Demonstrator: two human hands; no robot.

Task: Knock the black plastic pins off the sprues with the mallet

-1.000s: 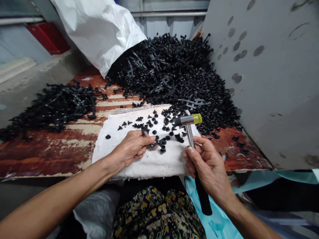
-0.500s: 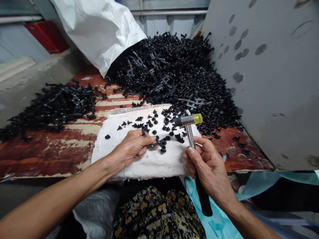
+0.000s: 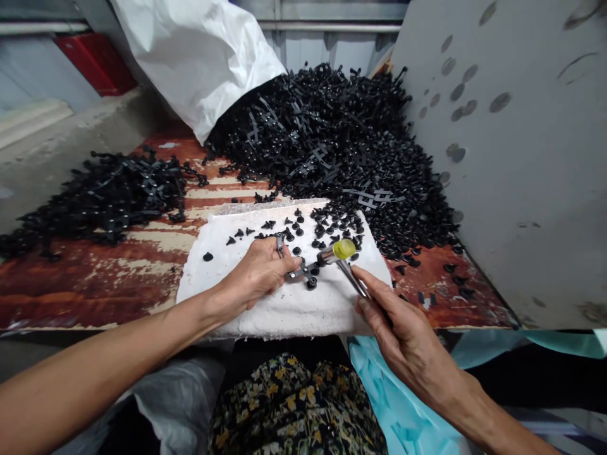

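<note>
My right hand [image 3: 403,325] clamped the hammer [image 3: 349,274], shaft slanting far-left.
Its yellow face [image 3: 344,249], earlier pointing right, had tipped upward; my left hand [image 3: 256,272] pinched the black linkage [image 3: 300,272].

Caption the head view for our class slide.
Over a white pad, left hand holds a black piece, right hand a yellow-faced hammer.

The left hand [image 3: 263,268] pinches a black jointed plastic strip [image 3: 301,272] over a white cloth pad [image 3: 327,316] dotted with black flat-headed studs [image 3: 207,256]. The right hand [image 3: 403,322] grips a yellow-faced hammer [image 3: 349,273], its tilted head close to the strip's outer end; contact is unclear. Behind, on the worn red-brown counter [image 3: 85,291], a large heap of black parts [image 3: 341,139] spreads beneath a white sack [image 3: 203,57].
</note>
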